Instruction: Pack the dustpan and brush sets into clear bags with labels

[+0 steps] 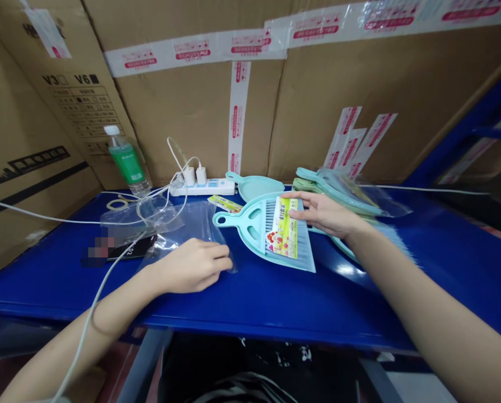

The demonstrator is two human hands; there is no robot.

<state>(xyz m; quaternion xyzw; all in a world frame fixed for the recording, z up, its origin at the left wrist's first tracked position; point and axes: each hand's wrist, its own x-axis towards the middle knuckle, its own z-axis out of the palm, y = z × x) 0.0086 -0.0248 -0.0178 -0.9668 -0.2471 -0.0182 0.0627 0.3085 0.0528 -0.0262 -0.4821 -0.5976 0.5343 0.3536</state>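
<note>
My left hand (193,266) rests with curled fingers on a clear plastic bag (183,226) lying on the blue table (275,296), pinching its lower right edge. My right hand (323,214) lies on the right side of a light blue dustpan and brush set (271,232) with a colourful paper label, fingers around its edge. A stack of further dustpan sets (338,190), some in clear bags, lies behind the right hand. One more dustpan (256,186) sits further back.
A white power strip (202,187) with chargers and white cables sits at the back. A green-labelled water bottle (126,162) stands at the back left. A dark phone (126,249) lies left of the bag. Cardboard boxes (359,84) wall the back.
</note>
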